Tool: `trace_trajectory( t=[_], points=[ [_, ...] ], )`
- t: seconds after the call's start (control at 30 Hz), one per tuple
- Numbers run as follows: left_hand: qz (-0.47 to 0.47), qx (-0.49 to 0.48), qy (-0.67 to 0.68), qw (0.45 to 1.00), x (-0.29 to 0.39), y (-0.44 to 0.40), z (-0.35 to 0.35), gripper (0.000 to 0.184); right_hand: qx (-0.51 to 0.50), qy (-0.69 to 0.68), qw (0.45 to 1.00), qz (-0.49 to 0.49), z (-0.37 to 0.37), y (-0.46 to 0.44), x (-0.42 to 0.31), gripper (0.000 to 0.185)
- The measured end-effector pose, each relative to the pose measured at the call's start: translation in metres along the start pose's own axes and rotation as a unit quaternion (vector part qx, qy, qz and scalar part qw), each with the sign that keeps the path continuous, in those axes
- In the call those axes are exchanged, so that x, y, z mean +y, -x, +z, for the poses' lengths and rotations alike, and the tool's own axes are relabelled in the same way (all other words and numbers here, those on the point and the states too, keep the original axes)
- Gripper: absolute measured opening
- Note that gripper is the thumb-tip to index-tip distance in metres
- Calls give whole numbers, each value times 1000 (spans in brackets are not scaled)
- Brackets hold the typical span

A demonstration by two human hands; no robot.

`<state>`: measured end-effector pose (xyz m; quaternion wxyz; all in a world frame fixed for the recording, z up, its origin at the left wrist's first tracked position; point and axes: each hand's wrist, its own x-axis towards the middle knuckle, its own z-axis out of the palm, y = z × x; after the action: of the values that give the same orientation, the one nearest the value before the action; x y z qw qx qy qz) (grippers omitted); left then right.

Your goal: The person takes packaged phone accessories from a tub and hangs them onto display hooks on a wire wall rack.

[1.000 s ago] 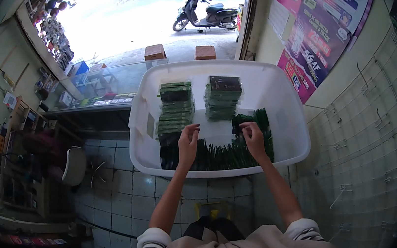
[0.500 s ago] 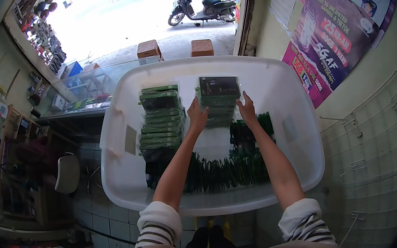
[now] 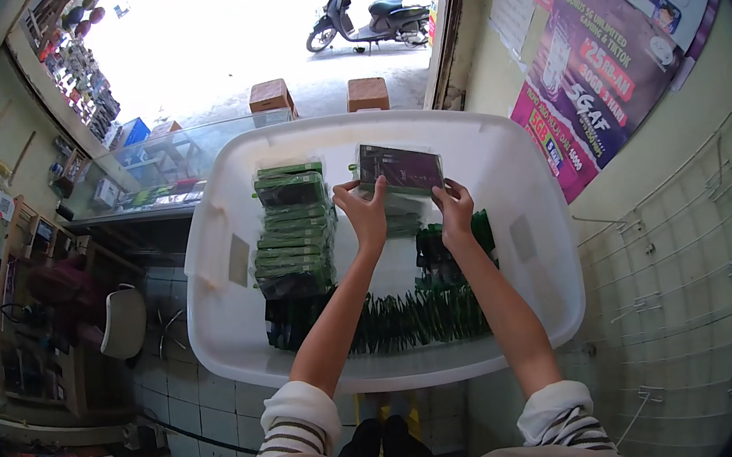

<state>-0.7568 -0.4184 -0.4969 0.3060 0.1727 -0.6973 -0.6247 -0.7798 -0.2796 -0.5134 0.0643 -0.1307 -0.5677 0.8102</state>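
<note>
A white plastic tub holds green-edged packets. Near its far side, my left hand grips the left end of a dark, flat packet in clear wrapping. The fingers of my right hand pinch the packet's lower right corner. The packet is tilted, its right end lower, above the right-hand stack, which it partly hides. A tall column of green packets lies to the left of my left hand. Along the near side runs a row of upright dark green packets.
A glass display counter stands beyond the tub at the left, near two brown stools. Outside is a parked scooter. A wire rack hangs on the right wall. A person is at the left near a white chair.
My hands went from above the near packets to the right-hand stack and took hold of its top packet, which is now lifted and tilted. The view has shifted too.
</note>
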Motion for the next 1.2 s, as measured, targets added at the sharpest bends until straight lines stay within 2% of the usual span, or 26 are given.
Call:
trace_trajectory(
  t=[0.07, 0.13, 0.2, 0.27, 0.4, 0.43, 0.5, 0.53, 0.6, 0.63, 0.67, 0.7, 0.73, 0.77, 0.8, 0.9, 1.0, 1.2],
  points=[
    [-22, 4, 43, 999, 40, 13, -5, 49, 20, -22, 999, -36, -4, 37, -26, 44],
    [-4, -45, 244, 969, 77, 27, -13, 45, -12, -35, 995, -96, -16, 76, -49, 48],
    [-12, -102, 275, 956, 116, 41, -29, 45, -35, -10, 993, -114, -32, 127, -89, 51],
    [27, -212, 265, 940, 159, 56, -42, 47, 61, 109, 970, -208, -50, 173, -131, 53],
    [93, -413, 288, 859, 259, 85, -57, 44, 115, 218, 831, -499, -76, 248, -254, 60],
    [108, -452, 305, 831, 283, 94, -55, 45, 142, 228, 816, -512, -79, 261, -281, 60],
    [128, -524, 335, 773, 328, 117, -52, 46, 74, 266, 714, -644, -86, 284, -330, 68],
    [146, -550, 347, 745, 346, 128, -47, 46, 100, 279, 695, -655, -91, 295, -348, 68],
    [164, -607, 378, 680, 377, 150, -34, 48, 39, 275, 713, -643, -99, 316, -375, 76],
    [181, -620, 389, 657, 394, 162, -28, 49, 34, 249, 731, -634, -105, 326, -385, 71],
    [198, -630, 400, 635, 409, 173, -22, 50, 50, 260, 719, -643, -110, 340, -396, 71],
    [242, -614, 419, 623, 425, 184, -16, 54, 99, 263, 728, -625, -111, 356, -407, 67],
    [244, -622, 429, 607, 439, 194, -11, 54, 147, 261, 736, -607, -114, 368, -417, 63],
    [242, -633, 441, 588, 454, 205, -6, 54, 173, 276, 688, -649, -118, 374, -428, 54],
    [239, -643, 452, 570, 467, 214, -1, 54, 184, 283, 678, -653, -123, 380, -439, 54],
    [268, -623, 493, 545, 499, 246, 23, 48, 288, 290, 639, -652, -132, 399, -466, 51],
    [261, -607, 529, 533, 518, 269, 26, 41, 311, 292, 602, -675, -136, 412, -482, 50],
    [275, -593, 551, 519, 539, 283, 31, 37, 345, 310, 591, -660, -138, 428, -501, 47]
  ],
)
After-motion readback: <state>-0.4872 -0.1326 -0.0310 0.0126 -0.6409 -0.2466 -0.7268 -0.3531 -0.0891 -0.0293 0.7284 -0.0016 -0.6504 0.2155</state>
